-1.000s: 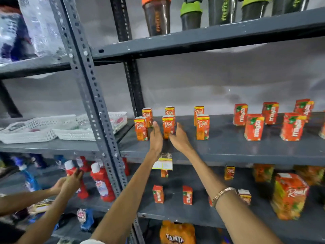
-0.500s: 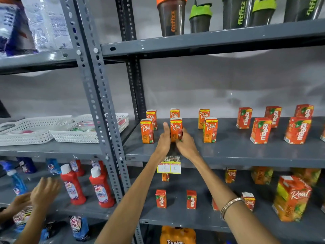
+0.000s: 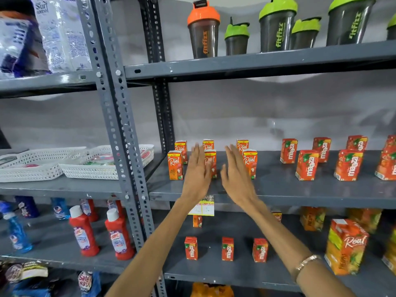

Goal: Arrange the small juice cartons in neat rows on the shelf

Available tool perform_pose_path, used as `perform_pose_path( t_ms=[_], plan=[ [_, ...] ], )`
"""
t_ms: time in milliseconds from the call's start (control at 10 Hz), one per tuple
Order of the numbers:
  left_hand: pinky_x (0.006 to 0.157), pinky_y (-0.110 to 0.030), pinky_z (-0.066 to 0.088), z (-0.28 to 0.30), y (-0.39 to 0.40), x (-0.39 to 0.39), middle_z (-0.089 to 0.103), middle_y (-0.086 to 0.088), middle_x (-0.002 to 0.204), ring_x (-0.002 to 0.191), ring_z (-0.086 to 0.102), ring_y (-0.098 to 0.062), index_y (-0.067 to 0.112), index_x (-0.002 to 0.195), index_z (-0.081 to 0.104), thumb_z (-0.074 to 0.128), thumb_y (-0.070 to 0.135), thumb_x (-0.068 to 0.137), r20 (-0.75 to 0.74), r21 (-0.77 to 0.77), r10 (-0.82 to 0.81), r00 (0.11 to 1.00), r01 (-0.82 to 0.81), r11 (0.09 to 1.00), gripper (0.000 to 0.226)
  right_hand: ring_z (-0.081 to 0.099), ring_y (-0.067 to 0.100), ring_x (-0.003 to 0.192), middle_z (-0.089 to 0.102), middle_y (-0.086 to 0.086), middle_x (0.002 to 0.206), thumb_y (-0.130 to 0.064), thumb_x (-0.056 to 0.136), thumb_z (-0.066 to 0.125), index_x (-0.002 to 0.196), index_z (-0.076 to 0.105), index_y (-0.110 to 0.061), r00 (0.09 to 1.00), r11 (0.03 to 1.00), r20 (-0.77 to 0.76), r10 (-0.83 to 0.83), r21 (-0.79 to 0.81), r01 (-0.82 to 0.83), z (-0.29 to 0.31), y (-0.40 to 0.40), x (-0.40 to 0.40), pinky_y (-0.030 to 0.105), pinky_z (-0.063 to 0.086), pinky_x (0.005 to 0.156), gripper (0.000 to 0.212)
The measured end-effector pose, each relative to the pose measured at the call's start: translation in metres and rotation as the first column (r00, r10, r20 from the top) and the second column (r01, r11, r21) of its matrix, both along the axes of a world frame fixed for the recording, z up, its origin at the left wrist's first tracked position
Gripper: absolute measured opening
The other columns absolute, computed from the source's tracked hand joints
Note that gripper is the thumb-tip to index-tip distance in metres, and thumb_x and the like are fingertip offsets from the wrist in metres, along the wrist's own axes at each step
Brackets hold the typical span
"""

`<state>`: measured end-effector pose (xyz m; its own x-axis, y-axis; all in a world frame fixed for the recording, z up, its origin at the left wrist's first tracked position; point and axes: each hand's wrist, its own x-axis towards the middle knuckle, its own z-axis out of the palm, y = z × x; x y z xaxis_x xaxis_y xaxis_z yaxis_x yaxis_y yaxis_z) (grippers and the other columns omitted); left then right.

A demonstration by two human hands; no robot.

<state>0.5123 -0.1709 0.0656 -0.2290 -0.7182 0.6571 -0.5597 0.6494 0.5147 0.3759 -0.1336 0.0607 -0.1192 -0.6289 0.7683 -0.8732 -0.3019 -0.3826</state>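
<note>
Several small orange Real juice cartons stand in two rows on the grey middle shelf (image 3: 278,189). The front row has a left carton (image 3: 175,165), a middle carton (image 3: 211,160) and a right carton (image 3: 250,162); three more stand behind them. My left hand (image 3: 197,170) and my right hand (image 3: 234,172) are flat and open on either side of the middle front carton, partly covering it and holding nothing. Red Maaza cartons (image 3: 307,165) stand further right on the same shelf.
A perforated grey upright (image 3: 120,133) borders the shelf on the left, with white baskets (image 3: 90,166) beyond it. Shaker bottles (image 3: 203,31) stand on the shelf above. Below are more small Maaza cartons (image 3: 227,248), a large Real carton (image 3: 346,246) and red cleaner bottles (image 3: 119,236).
Both hands have let go of the middle front carton and drawn back a little, fingers spread. The view has tilted upward. Another person's hands at lower left are gone from view.
</note>
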Motion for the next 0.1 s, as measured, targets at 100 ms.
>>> perform_pose_path(
  t_ms=[100],
  plan=[
    [0.127, -0.034, -0.001, 0.0467, 0.0112, -0.0104, -0.003, -0.004, 0.168, 0.155, -0.007, -0.017, 0.012, 0.159, 0.006, 0.028, 0.035, 0.109, 0.165, -0.451, 0.134, 0.977, -0.046, 0.892, 0.059, 0.012, 0.024, 0.155, 0.019, 0.012, 0.165, -0.020, 0.103, 0.034, 0.156, 0.023, -0.010, 0.975, 0.950, -0.199, -0.104, -0.311, 0.038, 0.0459, 0.0205, -0.0264, 0.038, 0.017, 0.124, 0.055]
  ],
)
